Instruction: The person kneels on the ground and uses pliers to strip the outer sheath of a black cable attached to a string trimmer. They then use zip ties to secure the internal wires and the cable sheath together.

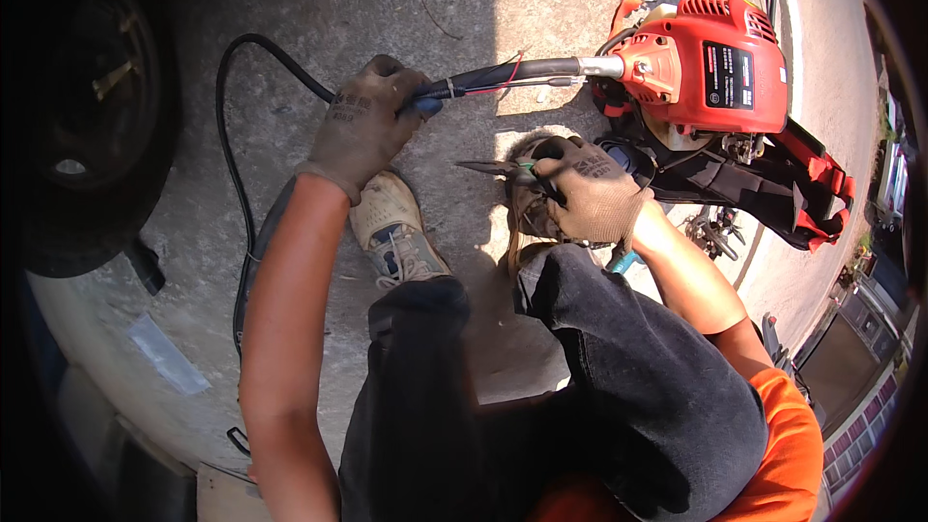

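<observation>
My left hand (365, 121), in a grey-brown work glove, is closed round the black-sleeved shaft (541, 68) of a brush cutter with a red engine (710, 68). A small dark blue piece (423, 106) shows at its fingertips. Thin red and dark wires (501, 88) run along the shaft, right of a cable tie. My right hand (592, 191), also gloved, grips needle-nose pliers (483, 167) whose dark jaws point left, below the shaft and apart from it. A teal handle end (623, 262) sticks out under that hand. A black cable (222, 106) loops left from my left hand.
My shoes (389, 217) stand on the concrete beneath my hands. A dark wheel (97, 116) stands at the left. A black and red harness strap (773, 188) lies by the engine, with dark metal parts (713, 234) near it. A pale strip (167, 355) lies at lower left.
</observation>
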Motion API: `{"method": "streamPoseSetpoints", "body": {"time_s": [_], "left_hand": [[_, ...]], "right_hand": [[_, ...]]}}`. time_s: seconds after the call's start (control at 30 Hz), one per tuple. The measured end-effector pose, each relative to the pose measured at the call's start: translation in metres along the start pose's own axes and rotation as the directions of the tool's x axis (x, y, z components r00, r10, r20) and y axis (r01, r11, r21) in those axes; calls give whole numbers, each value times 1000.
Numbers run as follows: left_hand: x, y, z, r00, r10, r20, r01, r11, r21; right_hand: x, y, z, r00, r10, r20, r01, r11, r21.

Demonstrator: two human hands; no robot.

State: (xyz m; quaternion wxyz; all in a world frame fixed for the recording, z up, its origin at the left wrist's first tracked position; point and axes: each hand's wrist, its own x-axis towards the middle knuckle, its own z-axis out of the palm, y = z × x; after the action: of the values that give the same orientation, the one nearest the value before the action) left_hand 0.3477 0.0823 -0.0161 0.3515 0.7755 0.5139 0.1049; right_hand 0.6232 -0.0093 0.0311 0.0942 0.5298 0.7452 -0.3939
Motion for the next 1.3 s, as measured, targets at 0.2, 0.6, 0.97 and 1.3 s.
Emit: {"method": "streamPoseSetpoints", "body": {"time_s": [0.2, 0.6, 0.97, 1.3], "left_hand": [[-3, -3, -15, 992, 11, 123, -24, 994, 111], [-26, -27, -36, 988, -37, 150, -1, 969, 246], [-25, -8, -20, 986, -164, 43, 150, 964, 220], [-21, 7, -21, 992, -103, 78, 74, 946, 316]], "right_hand": [[65, -24, -34, 740, -339, -581, 261, 941, -217], [105, -9, -33, 764, -592, -255, 400, 746, -533], [119, -12, -49, 827, -551, -111, 393, 709, -586], [124, -6, -61, 917, -390, -88, 334, 869, -366]]}}
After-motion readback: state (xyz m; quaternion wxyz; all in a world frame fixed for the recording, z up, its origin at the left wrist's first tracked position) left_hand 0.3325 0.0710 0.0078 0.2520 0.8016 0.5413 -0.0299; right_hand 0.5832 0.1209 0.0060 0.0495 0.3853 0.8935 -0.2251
